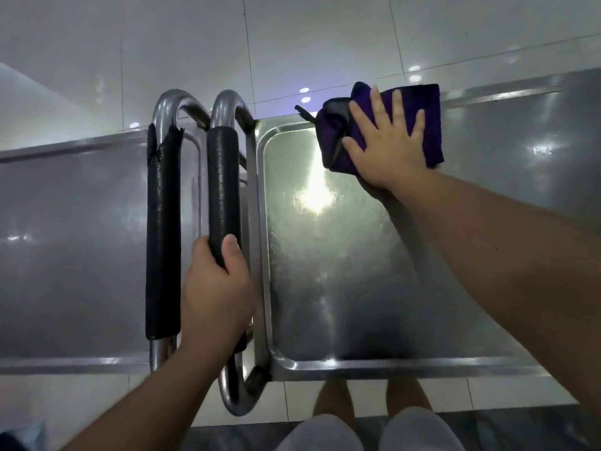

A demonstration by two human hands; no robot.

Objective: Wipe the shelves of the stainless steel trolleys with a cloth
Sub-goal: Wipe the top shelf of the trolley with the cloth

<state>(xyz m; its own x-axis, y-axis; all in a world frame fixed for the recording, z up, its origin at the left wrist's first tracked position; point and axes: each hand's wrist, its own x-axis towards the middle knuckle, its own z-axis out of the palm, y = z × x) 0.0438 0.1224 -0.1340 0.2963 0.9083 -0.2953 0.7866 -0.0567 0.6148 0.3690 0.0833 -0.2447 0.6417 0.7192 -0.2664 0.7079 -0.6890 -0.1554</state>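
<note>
Two stainless steel trolleys stand end to end below me. The right trolley's top shelf (341,288) is a shiny rimmed tray with a bright glare near its middle. My right hand (387,144) lies flat, fingers spread, on a folded purple cloth (429,125) pressed against the shelf's far rim. My left hand (216,294) is wrapped around the black foam grip of the right trolley's handle (223,177). The left trolley's shelf (71,239) lies to the left, its own padded handle (163,229) running beside the one I hold.
The two curved handle tubes sit side by side between the shelves. White floor tiles (195,43) stretch beyond the trolleys. My own legs and grey shorts (374,428) show at the near edge, below the right trolley.
</note>
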